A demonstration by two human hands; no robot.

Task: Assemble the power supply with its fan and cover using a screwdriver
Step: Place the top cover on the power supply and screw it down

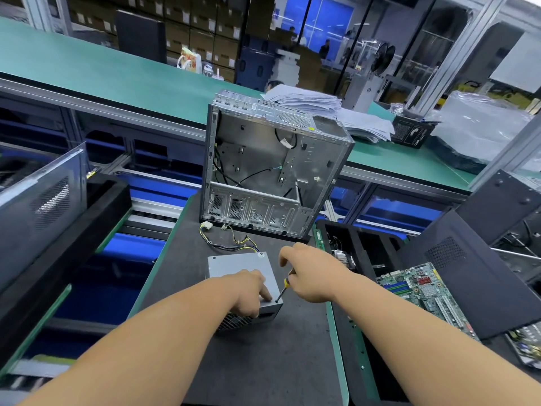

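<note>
A grey metal power supply (234, 266) lies on the dark mat, cover side up, with a mesh grille on its near face. Its yellow and black cables (231, 244) trail toward the case behind. My left hand (251, 291) presses down on the cover near its front right corner. My right hand (307, 276) grips a screwdriver (283, 288) with a yellow and black handle. The tip of the tilted tool touches the cover's front right corner. The fan is not visible.
An open empty computer case (272, 168) stands upright behind the power supply. A motherboard (424, 291) lies at the right beside black foam trays (366, 253) and dark side panels. Another case (38, 206) sits at the left. Papers are stacked on the green bench behind.
</note>
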